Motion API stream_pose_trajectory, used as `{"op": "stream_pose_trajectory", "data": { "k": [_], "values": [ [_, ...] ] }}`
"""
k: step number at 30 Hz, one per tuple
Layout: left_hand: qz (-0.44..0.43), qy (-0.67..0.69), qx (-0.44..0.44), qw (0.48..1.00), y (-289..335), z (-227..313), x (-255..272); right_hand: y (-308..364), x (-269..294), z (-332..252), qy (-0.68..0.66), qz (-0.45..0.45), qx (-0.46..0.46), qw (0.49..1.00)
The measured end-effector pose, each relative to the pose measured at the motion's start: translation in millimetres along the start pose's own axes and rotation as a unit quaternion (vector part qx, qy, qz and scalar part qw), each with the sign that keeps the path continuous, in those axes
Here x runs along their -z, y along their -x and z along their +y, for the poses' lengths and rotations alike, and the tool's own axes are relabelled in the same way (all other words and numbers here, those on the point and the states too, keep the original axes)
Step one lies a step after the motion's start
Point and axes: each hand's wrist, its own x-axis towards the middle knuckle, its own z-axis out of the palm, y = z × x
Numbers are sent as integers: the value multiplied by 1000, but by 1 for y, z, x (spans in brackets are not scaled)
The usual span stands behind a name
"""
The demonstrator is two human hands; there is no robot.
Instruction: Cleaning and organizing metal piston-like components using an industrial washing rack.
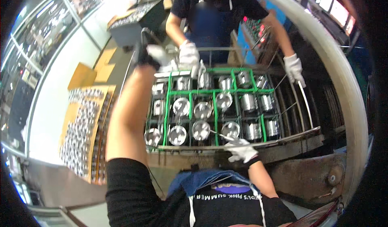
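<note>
In the head view, a metal rack with green dividers (pixel 216 109) fills the centre, shiny round metal cups (pixel 201 130) sitting in its compartments, some mouth-up, others on their sides. Toward 11 o'clock, the left hand (pixel 160 56) reaches over the rack's far corner; it is blurred, so I cannot tell whether its fingers are spread or pressed together. Toward 4 o'clock, the white-gloved right hand (pixel 241 151) is at the near rail, its fingers partly spread beside a slim metal piece (pixel 223 136) angled over the compartments; whether they pinch it, I cannot tell. At 12 o'clock stands a co-worker (pixel 210 26), one gloved hand above the far row, the other at the rack's 2 o'clock corner. Toward 9 o'clock lies a cardboard sheet with many small metal parts (pixel 83 134).
</note>
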Motion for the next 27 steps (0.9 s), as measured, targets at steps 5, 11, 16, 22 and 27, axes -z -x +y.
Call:
{"op": "stream_pose_trajectory", "data": {
  "k": [5, 11, 16, 22, 27],
  "values": [
    [19, -120, 44, 992, -2, -132, 57, 82, -12, -31, -193, 184, -160, 951],
    [-170, -12, 3, 985, 82, -157, 16, 135, -48, -34, -129, 177, -231, 948],
    [-125, 62, -175, 975, 120, -164, -86, 142, -69, -131, -128, -12, -116, 985],
    [-16, -26, -186, 982, 140, -142, -135, 74, -125, -182, 231, 249, 74, 938],
    [-4, 117, -190, 975, 148, -146, -119, 45, -162, -194, 93, 87, -90, 988]
  ]
}}
